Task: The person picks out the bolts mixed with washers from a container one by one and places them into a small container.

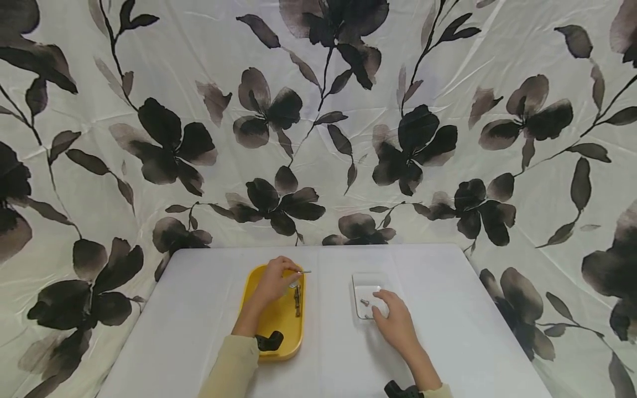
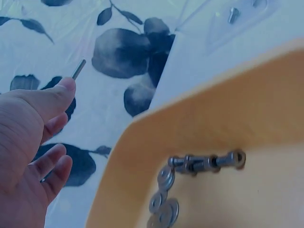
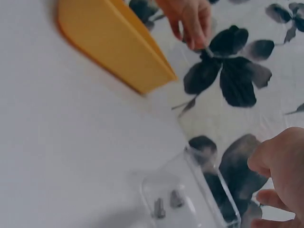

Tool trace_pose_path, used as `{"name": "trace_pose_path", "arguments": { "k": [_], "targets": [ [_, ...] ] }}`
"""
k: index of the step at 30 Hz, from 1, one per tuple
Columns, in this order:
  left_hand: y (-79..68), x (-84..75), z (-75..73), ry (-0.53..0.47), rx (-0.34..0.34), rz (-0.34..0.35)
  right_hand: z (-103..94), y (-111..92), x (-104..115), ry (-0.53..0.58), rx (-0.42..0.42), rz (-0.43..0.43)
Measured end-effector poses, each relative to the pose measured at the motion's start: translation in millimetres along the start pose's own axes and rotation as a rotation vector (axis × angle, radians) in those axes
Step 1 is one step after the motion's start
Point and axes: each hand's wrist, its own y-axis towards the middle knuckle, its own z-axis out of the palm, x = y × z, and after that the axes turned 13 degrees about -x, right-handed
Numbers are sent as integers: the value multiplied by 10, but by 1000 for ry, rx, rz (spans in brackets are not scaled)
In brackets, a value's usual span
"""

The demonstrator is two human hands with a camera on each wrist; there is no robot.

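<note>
My left hand (image 1: pixel 272 284) is above the far end of a yellow tray (image 1: pixel 271 323), pinching a thin metal pin (image 2: pixel 79 69) between thumb and finger. The pin's free end sticks out past the fingertips. Inside the tray, in the left wrist view, several metal bolts (image 2: pixel 206 163) lie in a row along the wall, beside several round washers (image 2: pixel 166 177). My right hand (image 1: pixel 396 320) hovers at the right side of a small clear plastic box (image 1: pixel 355 304), fingers apart and holding nothing. Small metal screws (image 3: pixel 159 208) lie in that box.
Both containers stand on a white table (image 1: pixel 328 342), the yellow one left and the clear one right, with a gap between them. A floral cloth (image 1: pixel 348 138) hangs behind the table's far edge. Each wrist wears a black device (image 1: pixel 270 341).
</note>
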Motion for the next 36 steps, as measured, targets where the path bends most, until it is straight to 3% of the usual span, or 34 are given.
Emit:
{"name": "trace_pose_path", "arguments": {
  "k": [6, 14, 22, 25, 31, 36],
  "targets": [
    [13, -142, 104, -46, -1, 26, -49, 15, -224, -62, -31, 50],
    [40, -324, 248, -55, 22, 71, -37, 58, -345, -14, 0, 160],
    [10, -510, 520, -67, 80, 66, 40, -32, -458, 80, -4, 298],
    [11, -532, 622, -65, 81, 80, 100, -50, -478, 127, 3, 347],
    [-69, -536, 870, -118, 103, 76, 105, -118, -531, 153, -11, 362],
    [-64, -540, 965, -127, 99, 79, 158, -128, -506, 177, -25, 375]
  ]
}}
